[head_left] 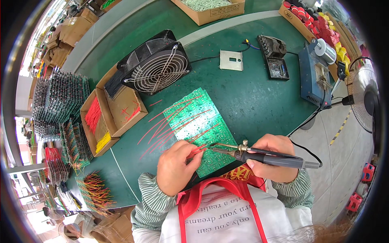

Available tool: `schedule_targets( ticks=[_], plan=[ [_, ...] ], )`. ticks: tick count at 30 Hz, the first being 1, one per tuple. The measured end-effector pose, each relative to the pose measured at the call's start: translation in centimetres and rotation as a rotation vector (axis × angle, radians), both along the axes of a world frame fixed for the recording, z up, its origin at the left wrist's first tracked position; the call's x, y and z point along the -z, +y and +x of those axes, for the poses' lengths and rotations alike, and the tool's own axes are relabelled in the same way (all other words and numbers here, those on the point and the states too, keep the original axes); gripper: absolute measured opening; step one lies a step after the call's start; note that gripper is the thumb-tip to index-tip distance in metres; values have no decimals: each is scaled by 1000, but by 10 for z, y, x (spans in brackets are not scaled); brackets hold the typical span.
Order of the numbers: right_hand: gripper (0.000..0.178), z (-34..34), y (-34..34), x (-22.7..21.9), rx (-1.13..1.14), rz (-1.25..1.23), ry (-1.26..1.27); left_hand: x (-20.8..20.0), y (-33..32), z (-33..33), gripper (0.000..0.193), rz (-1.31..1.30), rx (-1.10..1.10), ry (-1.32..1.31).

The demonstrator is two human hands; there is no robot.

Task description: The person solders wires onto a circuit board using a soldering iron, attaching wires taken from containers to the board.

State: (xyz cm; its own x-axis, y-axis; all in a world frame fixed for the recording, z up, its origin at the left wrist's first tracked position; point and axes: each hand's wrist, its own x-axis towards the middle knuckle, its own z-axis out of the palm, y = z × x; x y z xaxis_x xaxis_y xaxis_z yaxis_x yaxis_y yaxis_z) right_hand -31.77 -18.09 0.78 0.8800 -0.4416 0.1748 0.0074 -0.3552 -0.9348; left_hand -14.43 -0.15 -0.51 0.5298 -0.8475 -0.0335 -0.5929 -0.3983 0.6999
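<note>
A green circuit board panel (221, 126) lies on the table in front of me, with several thin red wires fanning out over its left edge. My left hand (175, 167) rests at the panel's lower left, thumb and forefinger pinched on a red wire (198, 149). From the right, my right hand (281, 173) grips a soldering iron (277, 159) by its dark handle. A thin curved metal tube with a brass fitting runs along the iron. Its tip is close to the wire end on the panel; whether they touch I cannot tell.
A black fan (162, 69) stands beyond the panel. Left of it, a cardboard box (129, 121) holds red, yellow and dark wires. Stacked boards (60, 97) fill the far left. A blue soldering unit (310, 77) with a solder spool (325, 51) sits right; its cable reaches the iron.
</note>
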Motion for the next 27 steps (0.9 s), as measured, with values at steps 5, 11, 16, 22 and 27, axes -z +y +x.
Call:
schedule_targets(
  ticks=[5,11,16,22,27],
  plan=[
    [18,-2,-1,-3,8,4,-8,1,5,3,8,-41,-5,76],
    [18,-11,-3,-5,27,-11,-3,-31,23,34,8,-108,-361,-228],
    [17,-9,1,-3,21,-13,-20,-22,9,4,10,-51,-65,-10],
    [18,-7,2,-2,-4,23,-10,-1,3,2,11,-33,10,49],
    [18,-2,2,0,-12,45,-6,0,2,4,11,1,30,54]
  ],
)
